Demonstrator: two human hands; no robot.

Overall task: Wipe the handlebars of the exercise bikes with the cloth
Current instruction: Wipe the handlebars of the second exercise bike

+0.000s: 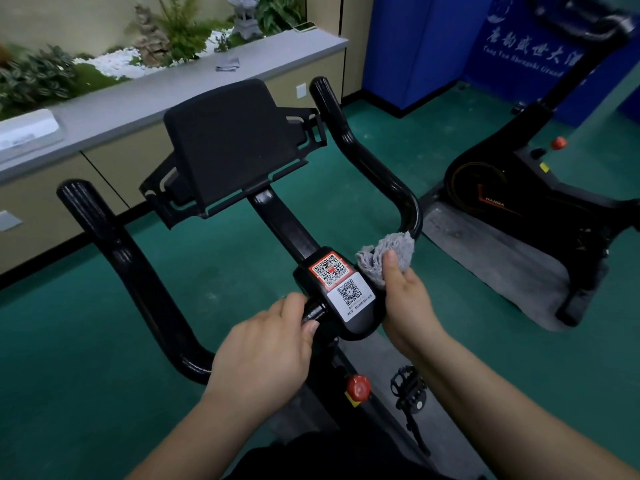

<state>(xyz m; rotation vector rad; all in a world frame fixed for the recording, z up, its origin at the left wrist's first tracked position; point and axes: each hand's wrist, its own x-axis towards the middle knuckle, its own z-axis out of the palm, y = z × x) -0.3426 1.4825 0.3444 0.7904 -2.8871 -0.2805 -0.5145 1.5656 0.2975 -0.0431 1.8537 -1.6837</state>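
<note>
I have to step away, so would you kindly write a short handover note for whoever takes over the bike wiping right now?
Left hand: grips the handlebar just left of the centre clamp with the QR stickers, steadying it.
Right hand: holds the bunched grey cloth against the bar just right of the clamp, below the right bend.
Done: cannot tell from this view which parts are already wiped.
Left: probably both long side arms and their ends, then the second bike to the right, whose handlebar sits blurred at top right. Another grey cloth lies on the ledge behind.
</note>
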